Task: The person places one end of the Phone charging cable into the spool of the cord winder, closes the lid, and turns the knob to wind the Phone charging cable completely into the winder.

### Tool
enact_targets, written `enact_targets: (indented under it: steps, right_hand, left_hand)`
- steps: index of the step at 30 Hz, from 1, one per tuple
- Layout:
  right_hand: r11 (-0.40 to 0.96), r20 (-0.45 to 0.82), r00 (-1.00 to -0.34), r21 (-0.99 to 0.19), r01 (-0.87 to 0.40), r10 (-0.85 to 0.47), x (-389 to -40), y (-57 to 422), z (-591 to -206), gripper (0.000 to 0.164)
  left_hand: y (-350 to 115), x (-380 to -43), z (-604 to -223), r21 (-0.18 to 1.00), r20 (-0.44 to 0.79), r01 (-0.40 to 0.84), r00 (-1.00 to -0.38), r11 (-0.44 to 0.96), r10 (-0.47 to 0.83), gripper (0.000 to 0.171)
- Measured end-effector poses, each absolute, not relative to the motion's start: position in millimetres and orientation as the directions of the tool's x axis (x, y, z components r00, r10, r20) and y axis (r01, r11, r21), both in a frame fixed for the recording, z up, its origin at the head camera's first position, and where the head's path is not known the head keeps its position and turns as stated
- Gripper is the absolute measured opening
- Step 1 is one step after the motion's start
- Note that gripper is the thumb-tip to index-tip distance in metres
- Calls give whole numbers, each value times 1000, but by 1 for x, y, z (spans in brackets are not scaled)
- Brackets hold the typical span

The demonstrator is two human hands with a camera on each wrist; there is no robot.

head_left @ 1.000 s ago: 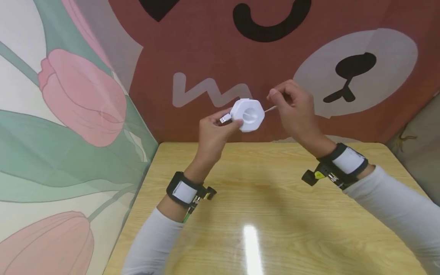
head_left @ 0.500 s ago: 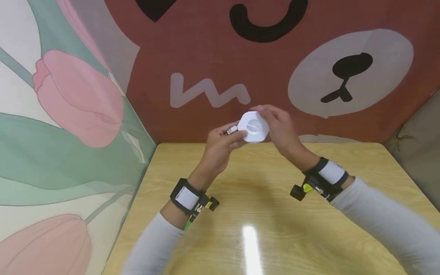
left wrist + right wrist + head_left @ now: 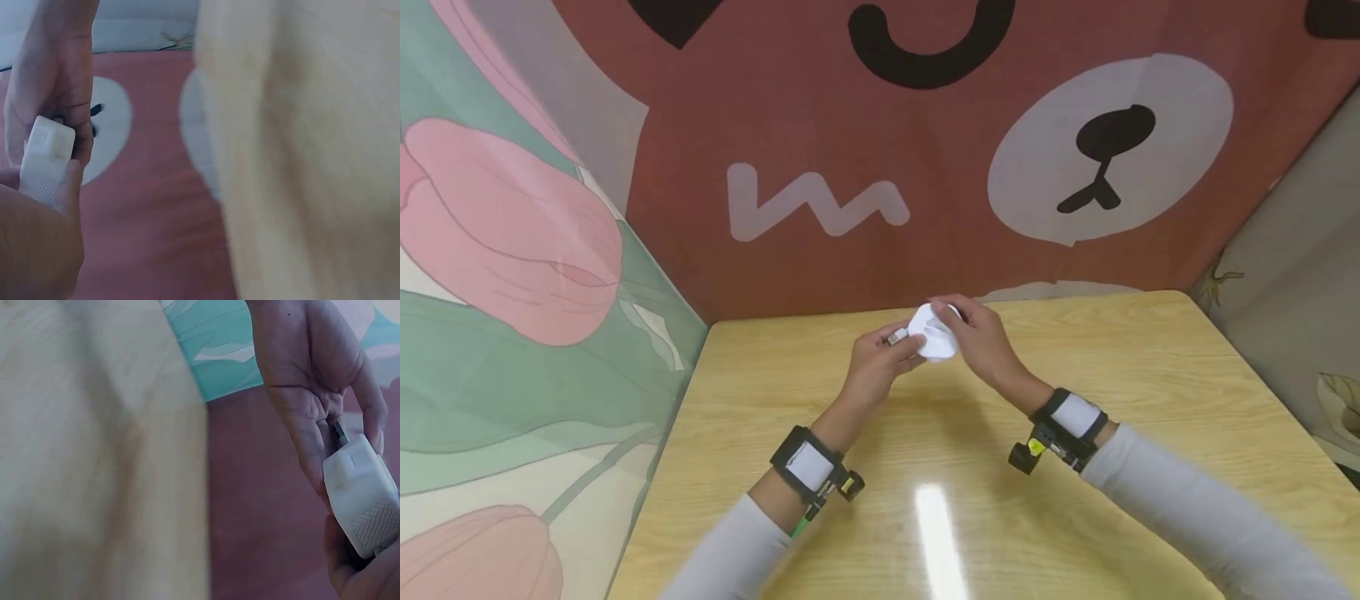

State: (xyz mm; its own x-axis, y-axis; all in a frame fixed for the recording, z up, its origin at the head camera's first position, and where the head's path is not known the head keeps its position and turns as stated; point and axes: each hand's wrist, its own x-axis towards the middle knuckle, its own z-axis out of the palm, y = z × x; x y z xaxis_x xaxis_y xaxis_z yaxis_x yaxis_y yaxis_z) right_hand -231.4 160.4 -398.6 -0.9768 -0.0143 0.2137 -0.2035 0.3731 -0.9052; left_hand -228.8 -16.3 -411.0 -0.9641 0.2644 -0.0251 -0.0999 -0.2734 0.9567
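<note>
A white hexagonal USB cable reel [image 3: 937, 345] is held between both hands above the table's far part. Its USB plug [image 3: 897, 336] sticks out at the left side; the right wrist view shows the metal end of this plug [image 3: 339, 433]. My left hand [image 3: 874, 368] grips the reel from the left, thumb on its face. From the right, my right hand [image 3: 988, 346] grips it, thumb also on the face and fingers behind. The left wrist view shows the edge of the reel [image 3: 47, 147] with a textured patch. The cable's other end is hidden.
A light wooden table [image 3: 760, 383] lies below the hands, with a bright glare streak on it. Behind stands a red-brown backdrop [image 3: 820, 275] with a cartoon bear. A tulip-patterned cloth [image 3: 550, 383] covers the left side, and a grey cloth [image 3: 1292, 225] the right.
The right hand, which was pulling out a cable end at the right, has come in to the reel and now grips it. Both hands and the reel have moved lower in the head view.
</note>
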Motion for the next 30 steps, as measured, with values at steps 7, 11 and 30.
enact_targets:
  steps: [7, 11, 30]
  right_hand:
    - [404, 113, -993, -910, -96, 19, -229, 169, -451, 51]
    - [452, 84, -996, -890, -64, 23, -228, 172, -477, 51]
    - [615, 10, -995, -786, -68, -98, -218, 164, -529, 47]
  left_hand:
    - [-3, -227, -459, 982, -66, -104, -971, -159, 229, 40]
    - [1, -222, -479, 996, -64, -75, -976, -44, 209, 40]
    - [-7, -212, -506, 853, 24, 105, -987, 511, 161, 20]
